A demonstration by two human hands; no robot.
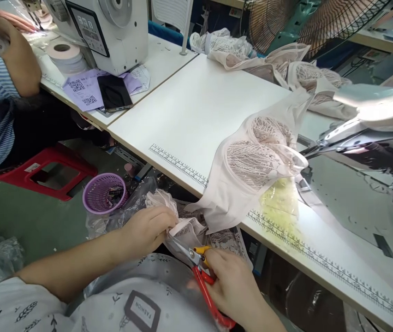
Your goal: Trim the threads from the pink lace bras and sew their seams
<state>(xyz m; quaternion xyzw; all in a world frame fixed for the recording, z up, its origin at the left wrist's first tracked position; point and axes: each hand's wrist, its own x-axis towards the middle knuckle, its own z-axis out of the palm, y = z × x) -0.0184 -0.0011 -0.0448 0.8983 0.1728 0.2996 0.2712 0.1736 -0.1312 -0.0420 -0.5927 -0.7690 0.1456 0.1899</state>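
My left hand [150,232] pinches the edge of a pale pink fabric piece [189,230] in front of my body, just below the table edge. In my right hand [229,281] is a pair of scissors [191,254] with red and yellow handles, its blade tips at the fabric beside my left fingers. Whether the blades are apart is hard to make out. A pale pink lace bra [252,154] lies over the table's front edge, reaching up to the sewing machine's needle area on the right. Lace fabric [229,242] hangs below it.
A sewing machine [369,133] stands at right, and another [113,32] at back left near a phone [114,93] and papers. More bras [286,69] lie at the back before a fan [296,23]. A purple basket [104,193] and red stool [51,170] stand on the floor. A co-worker sits left.
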